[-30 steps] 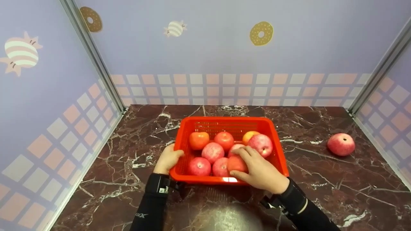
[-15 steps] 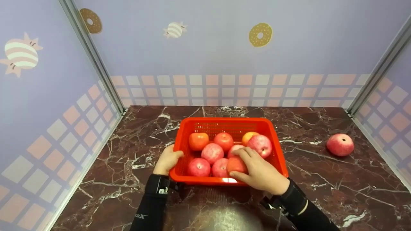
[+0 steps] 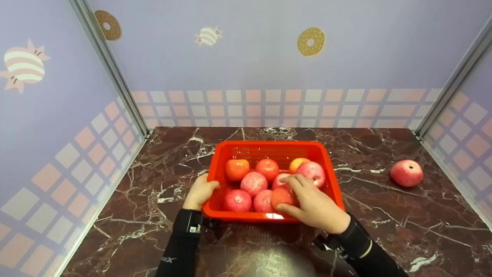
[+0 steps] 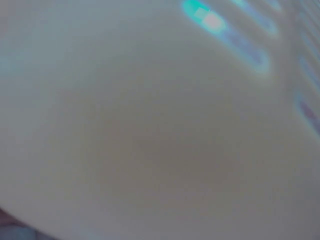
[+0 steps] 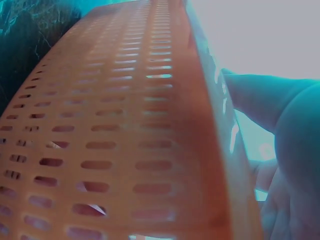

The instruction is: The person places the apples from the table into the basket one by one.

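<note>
In the head view, a red plastic basket (image 3: 269,143) holds several round fruits, among them pink-red apples (image 3: 254,184), an orange-red tomato-like fruit (image 3: 237,169) and a partly hidden yellow-orange one (image 3: 298,165). My left hand (image 3: 200,192) grips the basket's left rim, thumb over the edge. Above the front right of the basket, my right hand (image 3: 315,204) curves loosely around a reddish-orange fruit (image 3: 281,197). Its fingertips stand a little off the fruit's top, and the thumb lies at its front. The right wrist view shows the slotted basket wall (image 5: 100,125) beside the right hand (image 5: 295,135).
A single pink-red apple (image 3: 406,173) sits on the dark marbled tabletop (image 3: 384,215), to the right of the basket. Patterned lilac panels (image 3: 253,69) enclose the back and sides. The left wrist view is a pale blur with a few slots at its upper right.
The right hand's fingers have lifted and spread slightly away from the reddish-orange fruit, the hand shifting a little to the right. The left hand and basket look unchanged.
</note>
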